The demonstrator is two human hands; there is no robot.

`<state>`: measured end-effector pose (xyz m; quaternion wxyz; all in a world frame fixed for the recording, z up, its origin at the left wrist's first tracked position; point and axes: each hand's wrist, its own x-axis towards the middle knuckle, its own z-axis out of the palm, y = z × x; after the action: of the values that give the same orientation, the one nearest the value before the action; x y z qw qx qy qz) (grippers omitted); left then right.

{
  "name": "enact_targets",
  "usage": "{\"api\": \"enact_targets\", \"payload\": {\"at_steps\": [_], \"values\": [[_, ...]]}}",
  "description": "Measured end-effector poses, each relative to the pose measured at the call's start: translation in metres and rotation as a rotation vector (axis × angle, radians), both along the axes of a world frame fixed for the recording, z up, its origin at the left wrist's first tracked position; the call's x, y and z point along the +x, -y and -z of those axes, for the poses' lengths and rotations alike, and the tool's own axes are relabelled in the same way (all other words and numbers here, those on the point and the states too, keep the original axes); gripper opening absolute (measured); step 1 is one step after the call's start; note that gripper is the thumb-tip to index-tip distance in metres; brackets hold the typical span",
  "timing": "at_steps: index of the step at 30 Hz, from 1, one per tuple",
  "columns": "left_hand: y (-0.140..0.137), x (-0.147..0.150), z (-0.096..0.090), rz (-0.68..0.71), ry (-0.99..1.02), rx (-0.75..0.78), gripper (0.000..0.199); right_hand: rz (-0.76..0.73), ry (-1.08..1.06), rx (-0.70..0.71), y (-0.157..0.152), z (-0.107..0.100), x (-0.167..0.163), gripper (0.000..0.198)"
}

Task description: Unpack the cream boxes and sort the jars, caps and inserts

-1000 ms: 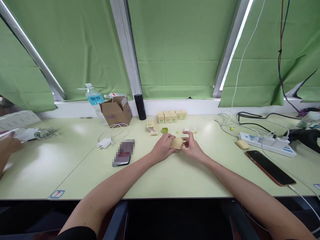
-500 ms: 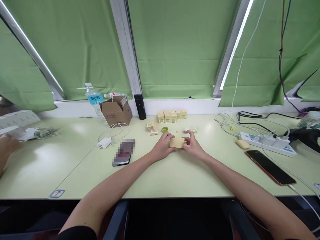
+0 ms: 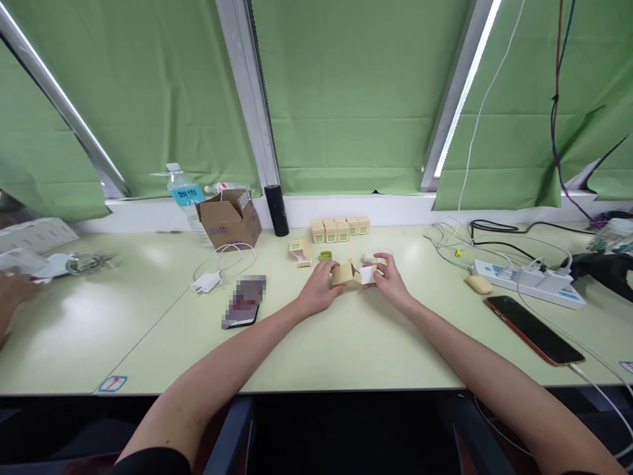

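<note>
A small tan cardboard box (image 3: 344,274) is held between the thumb and fingers of my left hand (image 3: 315,290). Its right end stands open. At that end, my right hand (image 3: 393,285) pinches a white piece (image 3: 367,274); whether it is a flap or an insert I cannot tell. Beyond my hands lie an opened tan box (image 3: 301,253), a small green ring-like piece (image 3: 325,256), a tiny yellow bit and a small white object (image 3: 368,258) partly behind my right fingers. Farther back stands a row of closed tan boxes (image 3: 330,231).
A brown carton (image 3: 230,224), a water bottle (image 3: 186,194) and a black cylinder (image 3: 276,211) stand at the back left. One phone (image 3: 246,300) lies left, another (image 3: 534,330) right, near a power strip (image 3: 529,284) with cables. Another person's hand (image 3: 12,297) is at far left.
The box's right end has opened, and a white piece now shows there between my right fingers. My right hand has shifted slightly right; the box tilts a little in my left hand.
</note>
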<state>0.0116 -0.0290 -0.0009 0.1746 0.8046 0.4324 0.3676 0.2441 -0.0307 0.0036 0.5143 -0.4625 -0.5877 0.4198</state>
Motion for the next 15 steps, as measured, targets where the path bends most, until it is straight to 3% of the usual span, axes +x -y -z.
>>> {"api": "enact_targets", "payload": {"at_steps": [7,15], "values": [[0.007,0.0008,-0.0048,-0.042,-0.095,-0.003,0.066,0.031,0.025,0.099,-0.0005,0.0006,0.0008,0.038],[0.0088,-0.0017,-0.0067,0.133,-0.03,0.198,0.044,0.032,0.118,0.212,0.0038,-0.0015,0.0019,0.024]]}}
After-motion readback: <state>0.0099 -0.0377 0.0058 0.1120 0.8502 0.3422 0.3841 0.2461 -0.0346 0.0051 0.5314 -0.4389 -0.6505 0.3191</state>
